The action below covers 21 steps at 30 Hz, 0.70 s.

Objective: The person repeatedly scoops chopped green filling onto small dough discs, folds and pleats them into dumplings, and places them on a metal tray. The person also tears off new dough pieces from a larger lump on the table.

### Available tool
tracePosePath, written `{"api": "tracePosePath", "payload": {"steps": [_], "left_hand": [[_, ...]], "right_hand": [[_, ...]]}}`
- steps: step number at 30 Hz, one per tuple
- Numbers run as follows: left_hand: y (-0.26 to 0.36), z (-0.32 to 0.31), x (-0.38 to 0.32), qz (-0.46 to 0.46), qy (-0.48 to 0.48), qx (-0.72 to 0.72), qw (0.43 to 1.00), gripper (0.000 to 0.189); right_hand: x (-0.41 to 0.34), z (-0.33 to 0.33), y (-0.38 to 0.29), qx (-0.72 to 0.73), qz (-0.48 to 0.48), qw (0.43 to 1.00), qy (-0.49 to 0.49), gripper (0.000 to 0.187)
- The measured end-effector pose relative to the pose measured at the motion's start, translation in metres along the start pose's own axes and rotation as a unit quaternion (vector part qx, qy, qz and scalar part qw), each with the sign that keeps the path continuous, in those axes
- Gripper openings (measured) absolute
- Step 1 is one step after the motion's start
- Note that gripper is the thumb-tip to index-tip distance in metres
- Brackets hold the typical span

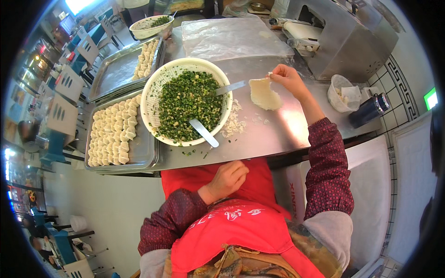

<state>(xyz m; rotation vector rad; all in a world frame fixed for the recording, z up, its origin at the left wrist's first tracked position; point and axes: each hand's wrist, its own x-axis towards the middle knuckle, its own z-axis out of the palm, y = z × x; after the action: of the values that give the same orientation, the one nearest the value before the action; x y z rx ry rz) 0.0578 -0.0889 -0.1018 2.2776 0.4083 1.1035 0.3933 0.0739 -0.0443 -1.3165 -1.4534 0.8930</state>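
My right hand (286, 78) is raised over the steel table (267, 139), its fingertips pinching the upper corner of a thin pale sheet (264, 93) that looks like dough. My left hand (227, 177) is loosely curled before the red apron (240, 222), just off the table edge; its palm is hidden. Between the trays and the sheet stands a cream perforated plastic basin (147, 104) of chopped green filling (191, 104). Two flat metal spreaders lean in it, one at the right (231, 88), one at the front (205, 133). Pale shreds (234, 120) lie beside the basin.
At left, dumplings fill part of a metal tray (146, 149); another tray (114, 78) lies behind. A plastic sheet (233, 36) covers the back. A steel machine (347, 41), plastic tub (335, 90) and dark flask (368, 111) stand right. A second basin (139, 33) is at back left.
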Motion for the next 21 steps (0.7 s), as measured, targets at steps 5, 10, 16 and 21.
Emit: {"api": "tracePosePath", "payload": {"steps": [5,10,16,21], "left_hand": [[-0.01,0.025,0.065,-0.159,0.062,-0.152,0.974,0.011],[-0.024,0.041,0.087,-0.271,0.071,-0.22,0.934,0.012],[-0.022,0.051,0.078,-0.288,0.042,-0.187,0.938,0.009],[-0.027,0.049,0.084,-0.272,0.054,-0.177,0.944,0.009]], "right_hand": [[-0.028,-0.017,-0.04,0.125,0.076,0.989,-0.007,0.016],[-0.042,-0.035,-0.034,-0.157,0.124,0.98,0.006,0.02],[-0.035,-0.018,0.028,-0.517,0.035,0.855,0.031,0.025],[-0.023,0.01,0.046,-0.437,0.06,0.897,0.021,0.034]]}}
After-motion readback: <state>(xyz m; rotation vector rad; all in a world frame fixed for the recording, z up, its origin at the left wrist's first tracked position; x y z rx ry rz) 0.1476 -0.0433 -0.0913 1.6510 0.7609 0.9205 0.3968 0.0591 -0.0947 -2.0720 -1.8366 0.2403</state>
